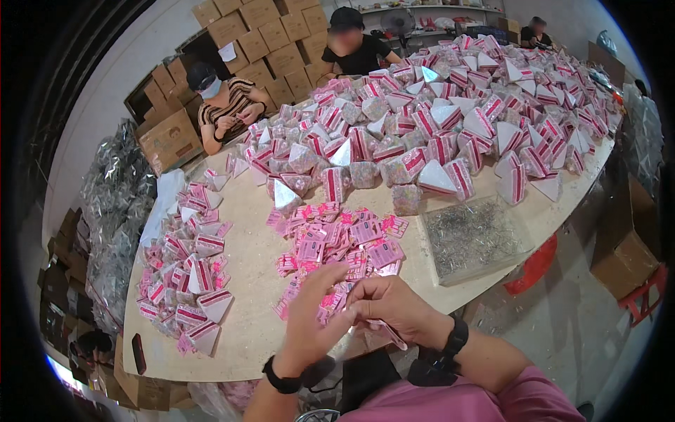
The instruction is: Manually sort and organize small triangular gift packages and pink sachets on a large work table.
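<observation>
Hundreds of little pyramid-shaped pink-and-white packets (450, 133) are heaped across the far half of the pale wooden table (246, 267), crinkly clear plastic with striped card sides. A second, smaller bunch of the same packets (186, 281) sits off to the person's left. Right in front of them is a loose pile of flat pink paper cards (344, 243), glossy and rectangular. Beside that pile, to the right, is a shallow clear plastic tray of thin silvery metal pins (472, 238), all tangled and wiry.

The left hand (313, 316) is mostly open, fingers stretched forward and close together, tips resting at the near edge of the card pile. The right hand (390, 304) is curled in, fingers pinched on one flat pink card (388, 332) that pokes out below the palm, just over the table's near edge. Both hands touch at the fingertips, and each wrist has a black band.
</observation>
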A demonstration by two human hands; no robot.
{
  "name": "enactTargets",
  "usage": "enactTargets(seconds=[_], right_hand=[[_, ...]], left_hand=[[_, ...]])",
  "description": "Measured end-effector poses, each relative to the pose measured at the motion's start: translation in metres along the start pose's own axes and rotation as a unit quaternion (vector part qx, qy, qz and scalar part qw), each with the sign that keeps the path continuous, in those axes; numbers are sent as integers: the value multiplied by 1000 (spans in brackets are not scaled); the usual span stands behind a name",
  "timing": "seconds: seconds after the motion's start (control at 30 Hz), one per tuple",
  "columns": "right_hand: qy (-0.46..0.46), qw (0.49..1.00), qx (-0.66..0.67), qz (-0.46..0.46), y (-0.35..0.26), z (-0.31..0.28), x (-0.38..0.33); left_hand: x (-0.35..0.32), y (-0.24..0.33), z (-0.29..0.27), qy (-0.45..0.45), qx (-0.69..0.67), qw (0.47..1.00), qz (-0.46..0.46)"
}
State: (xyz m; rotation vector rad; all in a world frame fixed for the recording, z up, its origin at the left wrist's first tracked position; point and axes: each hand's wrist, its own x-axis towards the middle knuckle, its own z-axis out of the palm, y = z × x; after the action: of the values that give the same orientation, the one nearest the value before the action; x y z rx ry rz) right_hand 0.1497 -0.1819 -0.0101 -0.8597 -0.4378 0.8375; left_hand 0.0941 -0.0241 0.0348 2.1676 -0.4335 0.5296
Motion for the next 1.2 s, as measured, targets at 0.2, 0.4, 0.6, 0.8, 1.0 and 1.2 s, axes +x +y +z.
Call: enactTargets(seconds=[0.2, 0.4, 0.6, 0.8, 1.0, 1.2], right_hand=[[6, 1000, -14, 24, 19, -8, -6], [-15, 993, 36, 111, 27, -22, -11], [-16, 998, -43, 48, 34, -10, -12], [45, 972, -230, -14, 22, 13, -16], [87, 876, -457, -127, 14, 28, -24], [86, 802, -553, -209, 24, 24, -25]], left_hand=[[-13, -12, -8, -185, -25, 982, 6], [-33, -3, -6, -114, 71, 990, 37], [-47, -15, 2, -72, 87, 993, 27], [-43, -8, 4, -87, -19, 983, -162], [-47, -16, 5, -62, -221, 920, -319], [-55, -19, 11, 7, -270, 906, -327]])
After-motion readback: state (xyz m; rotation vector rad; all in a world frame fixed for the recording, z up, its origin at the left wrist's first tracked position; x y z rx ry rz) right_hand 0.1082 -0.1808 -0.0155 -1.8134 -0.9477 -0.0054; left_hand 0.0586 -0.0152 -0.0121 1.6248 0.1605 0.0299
